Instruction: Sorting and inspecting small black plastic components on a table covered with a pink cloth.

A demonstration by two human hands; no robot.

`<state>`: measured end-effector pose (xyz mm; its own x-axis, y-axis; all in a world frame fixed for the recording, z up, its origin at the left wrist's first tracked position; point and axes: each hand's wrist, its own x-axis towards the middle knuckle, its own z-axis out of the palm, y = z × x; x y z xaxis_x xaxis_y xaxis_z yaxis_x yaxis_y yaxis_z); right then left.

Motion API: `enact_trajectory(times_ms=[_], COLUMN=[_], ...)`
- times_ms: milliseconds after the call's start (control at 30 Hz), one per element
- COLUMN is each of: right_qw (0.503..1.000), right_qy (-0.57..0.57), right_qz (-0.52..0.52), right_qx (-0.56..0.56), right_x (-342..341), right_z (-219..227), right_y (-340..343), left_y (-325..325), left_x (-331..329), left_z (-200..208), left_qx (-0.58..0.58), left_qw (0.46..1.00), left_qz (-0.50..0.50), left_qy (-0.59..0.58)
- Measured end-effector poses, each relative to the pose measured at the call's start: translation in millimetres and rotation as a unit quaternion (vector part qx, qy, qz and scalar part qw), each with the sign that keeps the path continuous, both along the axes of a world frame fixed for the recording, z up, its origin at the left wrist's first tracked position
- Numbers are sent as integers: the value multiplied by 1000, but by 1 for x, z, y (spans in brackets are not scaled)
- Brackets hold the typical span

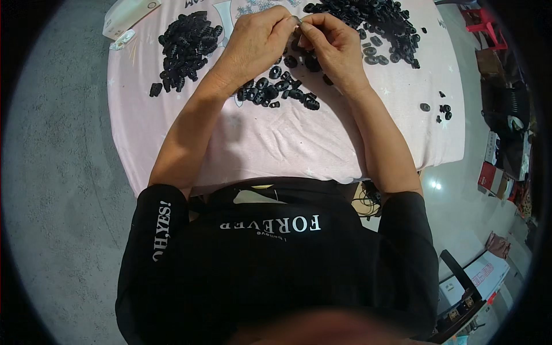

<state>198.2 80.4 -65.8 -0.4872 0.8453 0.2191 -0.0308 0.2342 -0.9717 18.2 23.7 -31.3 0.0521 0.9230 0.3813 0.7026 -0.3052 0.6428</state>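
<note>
My left hand [261, 40] and my right hand [336, 46] meet over the far middle of the table. Thumbs and fingertips of both are pinched together on a small dark round piece [297, 21], mostly hidden by the fingers. Below them lies a loose group of small black ring-shaped parts [276, 92]. To the left of my left hand rises a heap of black ridged pieces [190, 46]. Beyond my right hand spreads a larger pile of black round parts [385, 26], with several greyish ones at its near edge.
A pale pink cloth [276, 144] covers the table. A white box [129, 16] stands at its far left corner, beside thin sticks. A few stray black parts [445, 112] lie near the right edge. On the floor to the right are a red stool [486, 26] and boxes [491, 175].
</note>
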Motion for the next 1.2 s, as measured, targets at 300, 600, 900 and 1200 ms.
enact_trajectory(times_ms=[300,600,900,1200], right_qw=[994,999,999,964], right_qy=[-7,4,37,153], right_qz=[-65,-31,-22,52], right_qx=[82,-15,-29,-213], right_x=[-4,-2,-7,2], right_z=[0,-5,-4,-2], right_y=[-4,-1,-3,11], left_y=[-5,-3,-2,8], left_x=[-2,14,9,-36], left_z=[11,14,18,-1], left_qx=[-274,-136,-89,-65], left_qw=[891,934,959,971], left_qz=[-90,36,95,206], left_qy=[-350,-329,-250,-105])
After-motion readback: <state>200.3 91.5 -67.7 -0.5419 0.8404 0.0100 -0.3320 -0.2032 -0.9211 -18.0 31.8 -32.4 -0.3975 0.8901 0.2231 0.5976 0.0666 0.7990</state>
